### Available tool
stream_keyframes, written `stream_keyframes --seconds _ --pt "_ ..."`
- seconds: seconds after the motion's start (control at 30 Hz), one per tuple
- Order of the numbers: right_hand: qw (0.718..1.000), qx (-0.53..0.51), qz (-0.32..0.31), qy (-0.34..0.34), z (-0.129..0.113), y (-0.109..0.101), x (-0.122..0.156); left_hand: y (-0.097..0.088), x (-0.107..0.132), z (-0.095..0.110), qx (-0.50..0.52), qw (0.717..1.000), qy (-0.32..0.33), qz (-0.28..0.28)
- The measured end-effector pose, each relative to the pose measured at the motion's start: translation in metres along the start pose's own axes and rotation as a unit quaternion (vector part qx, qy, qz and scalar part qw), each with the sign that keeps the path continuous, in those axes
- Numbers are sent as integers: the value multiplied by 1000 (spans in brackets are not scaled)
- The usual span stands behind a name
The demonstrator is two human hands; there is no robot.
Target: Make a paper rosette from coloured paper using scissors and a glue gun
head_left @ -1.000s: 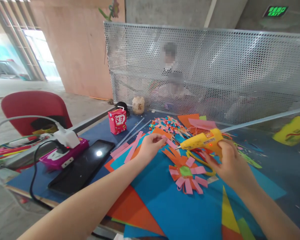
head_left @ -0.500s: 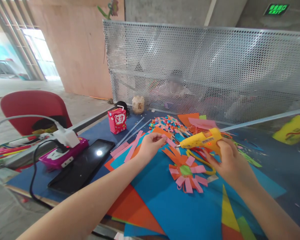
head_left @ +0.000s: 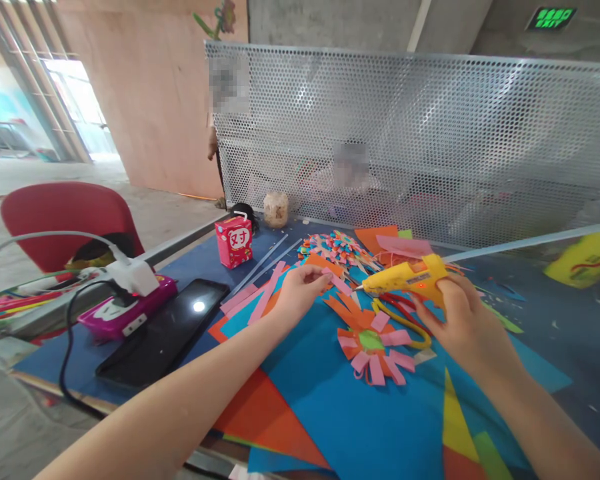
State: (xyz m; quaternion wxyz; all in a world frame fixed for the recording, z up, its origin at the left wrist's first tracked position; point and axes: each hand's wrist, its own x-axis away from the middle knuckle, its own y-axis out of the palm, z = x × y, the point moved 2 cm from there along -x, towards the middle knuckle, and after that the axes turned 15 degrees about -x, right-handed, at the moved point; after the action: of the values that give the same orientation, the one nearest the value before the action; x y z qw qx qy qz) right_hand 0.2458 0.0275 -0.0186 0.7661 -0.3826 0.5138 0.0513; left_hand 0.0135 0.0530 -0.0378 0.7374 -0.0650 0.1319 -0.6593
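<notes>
Between the fingertips of my left hand (head_left: 303, 290) is a short pink strip (head_left: 341, 285), pinched at one end. My right hand (head_left: 467, 313) is wrapped round a yellow glue gun (head_left: 405, 277) with a clear glue stick (head_left: 530, 241) sticking out of its back. The gun's nozzle points left, close to the strip's free end; whether they touch I cannot tell. Below the gun, a paper flower (head_left: 371, 340) with orange and pink petals and a green centre lies on a blue sheet (head_left: 320, 400).
Behind my hands is a heap of small coloured paper pieces (head_left: 337, 250). Left stand a pink drink carton (head_left: 234, 241), a black phone (head_left: 165, 333) and a purple power strip (head_left: 130, 307). A perforated metal screen (head_left: 405, 133) borders the table's back; people show behind it.
The glue gun's nozzle has shifted slightly right, away from the pink strip's end. My left hand is nearly still. A person has appeared at the screen's left edge.
</notes>
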Motion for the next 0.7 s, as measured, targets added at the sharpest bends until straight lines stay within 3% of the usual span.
stream_keyframes --seconds 0.7 --pt "999 -11 -21 -22 1 2 1 0 1 2 6 1000 -11 11"
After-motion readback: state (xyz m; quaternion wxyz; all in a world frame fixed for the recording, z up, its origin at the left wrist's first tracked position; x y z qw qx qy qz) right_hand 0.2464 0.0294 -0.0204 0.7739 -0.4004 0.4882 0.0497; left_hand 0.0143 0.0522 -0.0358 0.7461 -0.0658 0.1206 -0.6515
